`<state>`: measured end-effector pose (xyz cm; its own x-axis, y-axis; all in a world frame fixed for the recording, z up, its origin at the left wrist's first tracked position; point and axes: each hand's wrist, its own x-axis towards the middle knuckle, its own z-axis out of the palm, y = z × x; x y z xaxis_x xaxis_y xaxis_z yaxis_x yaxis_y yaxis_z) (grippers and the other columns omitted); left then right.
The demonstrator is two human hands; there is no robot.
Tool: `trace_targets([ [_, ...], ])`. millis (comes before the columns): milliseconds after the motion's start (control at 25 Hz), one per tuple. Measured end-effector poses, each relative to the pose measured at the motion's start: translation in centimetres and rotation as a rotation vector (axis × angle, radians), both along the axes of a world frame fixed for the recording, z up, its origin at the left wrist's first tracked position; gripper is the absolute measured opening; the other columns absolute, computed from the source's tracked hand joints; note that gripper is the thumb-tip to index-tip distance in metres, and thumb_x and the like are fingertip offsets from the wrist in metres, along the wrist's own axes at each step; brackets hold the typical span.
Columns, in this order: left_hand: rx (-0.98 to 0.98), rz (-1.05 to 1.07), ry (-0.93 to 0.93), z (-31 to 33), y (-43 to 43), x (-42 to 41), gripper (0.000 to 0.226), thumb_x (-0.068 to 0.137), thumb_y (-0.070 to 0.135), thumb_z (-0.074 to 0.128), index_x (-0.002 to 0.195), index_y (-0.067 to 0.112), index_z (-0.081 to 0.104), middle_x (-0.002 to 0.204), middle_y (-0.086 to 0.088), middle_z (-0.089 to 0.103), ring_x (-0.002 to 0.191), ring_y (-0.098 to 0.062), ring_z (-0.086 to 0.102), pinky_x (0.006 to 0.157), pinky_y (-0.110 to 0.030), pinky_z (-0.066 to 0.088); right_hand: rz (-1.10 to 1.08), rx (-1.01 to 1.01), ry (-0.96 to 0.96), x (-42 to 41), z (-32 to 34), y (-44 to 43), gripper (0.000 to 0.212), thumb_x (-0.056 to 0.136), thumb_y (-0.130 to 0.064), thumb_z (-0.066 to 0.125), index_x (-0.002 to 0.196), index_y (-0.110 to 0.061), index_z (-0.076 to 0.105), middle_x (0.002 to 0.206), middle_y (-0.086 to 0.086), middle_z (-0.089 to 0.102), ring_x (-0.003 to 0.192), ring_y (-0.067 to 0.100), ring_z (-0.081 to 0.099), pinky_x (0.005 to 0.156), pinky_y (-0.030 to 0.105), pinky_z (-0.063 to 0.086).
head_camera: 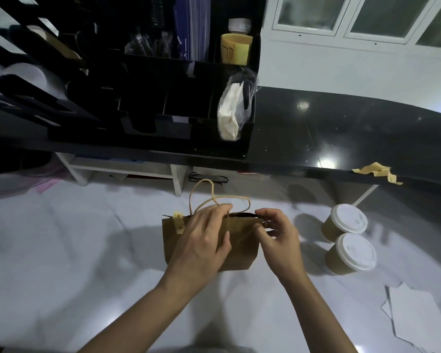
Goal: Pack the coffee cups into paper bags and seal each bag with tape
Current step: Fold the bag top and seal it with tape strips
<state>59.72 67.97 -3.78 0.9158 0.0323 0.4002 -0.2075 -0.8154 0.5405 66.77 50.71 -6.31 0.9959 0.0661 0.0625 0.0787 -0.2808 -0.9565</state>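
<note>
A brown paper bag point(241, 253) with twisted paper handles stands on the pale floor in front of me. A strip of tan tape point(178, 222) is stuck over its top edge near the left corner. My left hand point(204, 238) lies over the bag's front, fingers curled over the top rim at the handles. My right hand point(275, 233) pinches the rim at the right corner. The mouth shows a dark gap between my hands. Two brown coffee cups with white lids point(345, 222) point(351, 253) stand on the floor to the right.
A black glossy counter point(341, 128) runs behind the bag, with loose tan tape strips point(377, 171) hanging at its front edge. A black organizer point(143, 103) holds cups, sleeves and a plastic bag of napkins point(232, 110). White paper sheets point(415, 317) lie at the lower right.
</note>
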Motion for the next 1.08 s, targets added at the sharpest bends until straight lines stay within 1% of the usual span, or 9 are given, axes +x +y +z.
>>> trace_targets([
  [120,0.099,0.008,0.078,-0.5,-0.7,1.2,0.061,0.097,0.013,0.057,0.150,0.029,0.033,0.138,0.000,0.052,0.131,-0.017,0.045,0.112,-0.034,0.040,0.037,-0.005,0.007,0.2,0.0,-0.5,0.025,0.089,-0.004,0.067,0.097,-0.028,0.070,0.097,-0.010,0.072,0.086,0.010,0.068,0.072,0.022,0.051],
  [200,0.183,0.003,0.097,-0.8,-1.2,1.9,0.058,0.096,0.015,0.057,0.149,0.030,0.038,0.139,0.001,0.053,0.132,-0.018,0.046,0.113,-0.036,0.038,0.057,-0.017,0.012,0.3,0.1,-0.8,0.024,0.090,-0.005,0.068,0.096,-0.028,0.070,0.096,-0.009,0.072,0.084,0.010,0.068,0.069,0.021,0.051],
  [280,0.208,0.023,0.104,-0.9,-1.6,2.5,0.052,0.094,0.016,0.061,0.143,0.028,0.048,0.132,0.001,0.059,0.125,-0.021,0.052,0.109,-0.038,0.041,0.070,-0.025,0.015,0.5,0.2,-1.1,0.023,0.090,-0.006,0.069,0.095,-0.029,0.071,0.096,-0.008,0.072,0.083,0.010,0.068,0.068,0.019,0.050],
  [560,0.089,0.040,0.117,-1.5,-2.2,4.0,0.033,0.097,0.022,0.061,0.129,0.028,0.059,0.125,0.006,0.065,0.120,-0.017,0.057,0.105,-0.041,0.044,0.103,-0.068,0.040,1.0,0.6,-2.2,0.019,0.089,-0.009,0.071,0.093,-0.028,0.071,0.094,-0.011,0.073,0.082,0.011,0.067,0.065,0.018,0.049],
  [680,0.048,0.050,0.112,-1.9,-2.4,4.2,0.032,0.095,0.022,0.065,0.126,0.028,0.060,0.123,0.007,0.066,0.119,-0.015,0.058,0.104,-0.042,0.047,0.154,-0.085,0.051,1.4,1.1,-3.0,0.024,0.088,-0.009,0.069,0.100,-0.030,0.071,0.096,-0.009,0.071,0.083,0.012,0.066,0.067,0.018,0.050],
  [760,0.040,0.060,0.092,-2.0,-2.7,4.4,0.033,0.094,0.020,0.066,0.125,0.028,0.061,0.121,0.007,0.066,0.117,-0.015,0.058,0.103,-0.041,0.048,0.091,-0.055,0.086,2.2,1.8,-4.3,0.026,0.091,-0.009,0.066,0.106,-0.030,0.069,0.093,-0.004,0.071,0.081,0.012,0.067,0.066,0.021,0.053],
  [880,0.049,0.062,0.054,-2.0,-2.8,4.7,0.027,0.095,0.019,0.064,0.121,0.027,0.062,0.116,0.009,0.067,0.112,-0.014,0.059,0.099,-0.039,0.047,-0.210,0.147,0.199,5.3,3.3,-7.3,0.006,0.099,-0.021,0.063,0.101,-0.021,0.068,0.086,0.006,0.071,0.071,0.016,0.067,0.060,0.024,0.051],
  [960,0.054,0.055,0.039,-2.1,-2.8,4.7,0.024,0.094,0.024,0.058,0.118,0.027,0.063,0.115,0.010,0.067,0.110,-0.013,0.060,0.097,-0.039,0.047,-0.415,0.373,0.358,8.2,4.7,-9.8,0.024,0.101,-0.036,0.058,0.097,-0.014,0.067,0.077,0.008,0.067,0.064,0.019,0.062,0.058,0.028,0.048],
  [1080,0.045,0.055,0.065,-2.5,-2.7,4.6,0.021,0.097,0.022,0.060,0.117,0.026,0.064,0.117,0.011,0.066,0.113,-0.013,0.059,0.099,-0.040,0.047,-0.488,0.596,0.581,11.5,6.6,-13.5,0.045,0.099,-0.054,0.048,0.095,-0.012,0.065,0.076,0.004,0.063,0.068,0.019,0.061,0.069,0.031,0.047],
])
